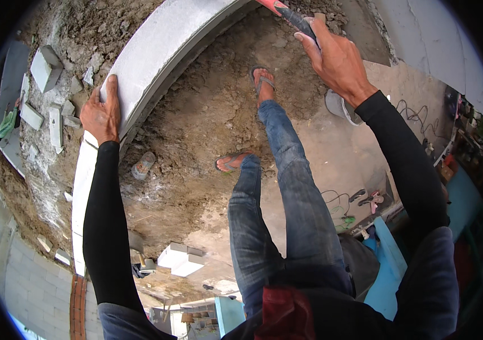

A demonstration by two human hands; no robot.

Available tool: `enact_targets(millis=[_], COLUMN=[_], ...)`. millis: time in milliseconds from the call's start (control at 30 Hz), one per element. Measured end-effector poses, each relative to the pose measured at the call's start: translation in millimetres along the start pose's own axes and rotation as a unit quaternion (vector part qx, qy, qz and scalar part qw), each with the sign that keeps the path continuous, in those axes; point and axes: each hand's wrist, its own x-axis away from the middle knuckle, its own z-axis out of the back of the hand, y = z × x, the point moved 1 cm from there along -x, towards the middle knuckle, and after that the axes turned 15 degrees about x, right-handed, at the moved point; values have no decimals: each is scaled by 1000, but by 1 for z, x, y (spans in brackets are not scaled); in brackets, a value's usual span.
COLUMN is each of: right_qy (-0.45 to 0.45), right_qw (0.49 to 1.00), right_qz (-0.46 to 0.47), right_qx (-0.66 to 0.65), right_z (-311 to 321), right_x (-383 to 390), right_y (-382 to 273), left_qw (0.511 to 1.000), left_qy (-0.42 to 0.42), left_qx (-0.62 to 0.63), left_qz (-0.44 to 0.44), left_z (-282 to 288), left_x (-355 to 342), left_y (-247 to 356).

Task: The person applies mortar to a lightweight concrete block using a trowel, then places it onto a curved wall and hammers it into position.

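Observation:
A long, pale light-weight block wall (156, 51) bends across the upper left, its flat top facing me. My left hand (101, 113) grips this wall's top, thumb on the upper face and the other fingers over the far left edge. At the upper right my right hand (338, 59) is closed round the black grip of a tool with a red and black handle (287, 14). The tool runs up out of view above the wall's end, so its head is hidden and I cannot tell its kind.
Broken white blocks (47, 68) lie on the soil left of the wall. A clear plastic bottle (143, 165) lies by its inner side. Near my right forearm stands a grey bucket (340, 106). Cables (417, 113) trail on the concrete. White blocks (182, 259) sit behind my sandalled feet.

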Motion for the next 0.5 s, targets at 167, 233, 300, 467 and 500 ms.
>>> enact_targets(millis=[167, 233, 300, 467, 500], right_qy=[47, 54, 64, -52, 3], right_qw=[998, 997, 994, 994, 993], right_qz=[50, 53, 57, 48, 44], right_qx=[14, -34, -65, -78, -113], right_z=[-19, -19, -18, -13, -10], right_x=[18, 23, 27, 37, 41], right_y=[-7, -15, -27, -53, -57], left_qw=[998, 1000, 999, 998, 998], left_qy=[-41, -26, -19, 34, 30], left_qx=[-9, -9, -22, 13, -1], left_qz=[36, 14, 33, -59, -52], left_z=[1, 0, -1, -3, -2], left_x=[-1, -1, 0, 3, 2], left_y=[-3, -3, -3, 1, 1])
